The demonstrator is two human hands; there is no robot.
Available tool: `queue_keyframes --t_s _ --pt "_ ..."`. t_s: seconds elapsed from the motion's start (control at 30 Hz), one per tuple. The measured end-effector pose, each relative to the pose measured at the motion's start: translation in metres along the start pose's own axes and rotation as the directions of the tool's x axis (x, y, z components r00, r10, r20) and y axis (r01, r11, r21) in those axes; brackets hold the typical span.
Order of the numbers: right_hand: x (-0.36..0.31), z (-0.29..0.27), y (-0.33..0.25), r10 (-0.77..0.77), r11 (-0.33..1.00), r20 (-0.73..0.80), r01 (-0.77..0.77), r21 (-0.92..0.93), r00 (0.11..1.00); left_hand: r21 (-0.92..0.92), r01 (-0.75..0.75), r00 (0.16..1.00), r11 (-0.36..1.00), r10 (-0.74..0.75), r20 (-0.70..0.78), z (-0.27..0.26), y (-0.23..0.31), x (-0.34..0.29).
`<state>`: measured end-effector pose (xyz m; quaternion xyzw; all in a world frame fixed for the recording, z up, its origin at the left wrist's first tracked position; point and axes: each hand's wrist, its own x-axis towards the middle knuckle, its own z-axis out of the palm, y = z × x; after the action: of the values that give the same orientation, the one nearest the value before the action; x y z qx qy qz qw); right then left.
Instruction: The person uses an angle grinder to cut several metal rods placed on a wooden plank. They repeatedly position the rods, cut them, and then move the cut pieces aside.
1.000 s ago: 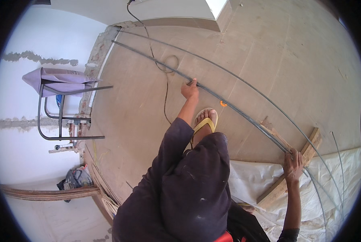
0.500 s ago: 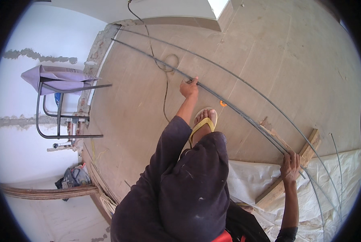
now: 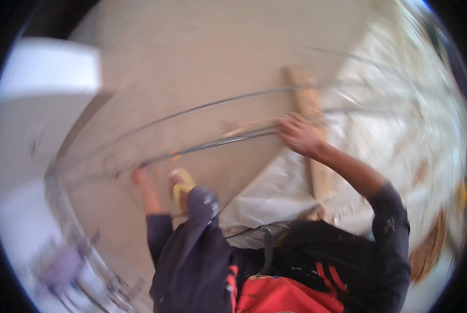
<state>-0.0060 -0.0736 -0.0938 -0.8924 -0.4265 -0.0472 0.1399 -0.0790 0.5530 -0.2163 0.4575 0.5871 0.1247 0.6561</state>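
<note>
At the bottom of the frame sit the person's dark trousers (image 3: 191, 261) and a red-and-black garment (image 3: 275, 292), the nearest things in view. Just above the knee, left of centre, a yellow sandal (image 3: 181, 185) rests on the concrete floor (image 3: 217, 78).

The left hand (image 3: 138, 175) reaches up from a dark sleeve at centre left and meets the low end of a long thin metal rod (image 3: 207, 146). Blur hides its fingers, so whether that grip is closed round the rod or only touching it cannot be told.

The right hand (image 3: 298, 135) comes in from the lower right on a bare forearm below a dark sleeve, and sits right of centre. Its fingers curl over the same rod, the grip closed around it. The rod runs from the left hand, slanting gently up to the right hand, just above the floor. A second thin rod (image 3: 217, 104) arcs above it, roughly alongside and a little apart, running from the left edge toward the upper right.

Under and beside the right hand a pale wooden plank (image 3: 309, 104) lies on the floor, running from upper centre down toward the forearm. A white plastic sheet (image 3: 275, 188) spreads over the floor to the right of it and fills much of the right side. At the upper left a white wall (image 3: 45, 68) meets the floor. The whole view is smeared, and the things at the lower left are too blurred to name.
</note>
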Motion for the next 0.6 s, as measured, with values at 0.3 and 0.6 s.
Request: queue_keyframes --t_s 0.3,0.6 --pt "0.021 -0.011 -0.006 0.015 0.994 -0.038 -0.019 -0.109 0.999 -0.040 -0.125 0.992 0.991 0.124 -0.033 0.015 0.039 -0.069" --pt "0.038 0.000 0.003 0.022 0.995 0.006 -0.021 -0.101 1.000 -0.102 -0.149 0.986 0.984 0.155 0.061 0.002 0.040 -0.045"
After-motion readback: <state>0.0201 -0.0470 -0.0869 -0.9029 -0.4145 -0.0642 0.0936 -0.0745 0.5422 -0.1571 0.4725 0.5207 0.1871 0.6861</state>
